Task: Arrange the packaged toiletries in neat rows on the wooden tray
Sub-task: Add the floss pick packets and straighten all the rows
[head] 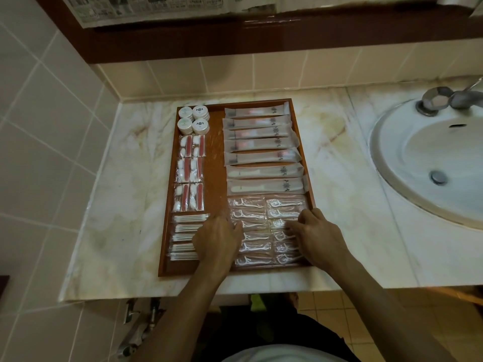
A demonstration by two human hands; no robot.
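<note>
The wooden tray (215, 163) lies on the marble counter. Round soap packs (194, 120) fill its far left corner, with red-and-white vanity packs (189, 173) and cotton swab packs (187, 226) below them. Long toothbrush sachets (261, 145) run in a column on the right, above two columns of floss pick packets (258, 231). My left hand (218, 240) rests on the tray at the left edge of the floss packets, fingers touching them. My right hand (318, 236) lies over the right floss column, fingertips pressing a packet. Neither hand holds anything.
A white sink (428, 163) with a metal tap (444, 99) sits in the counter at the right. Tiled walls stand at the left and back. A brown shelf with newspaper (156, 9) hangs above. The counter's front edge is just below the tray.
</note>
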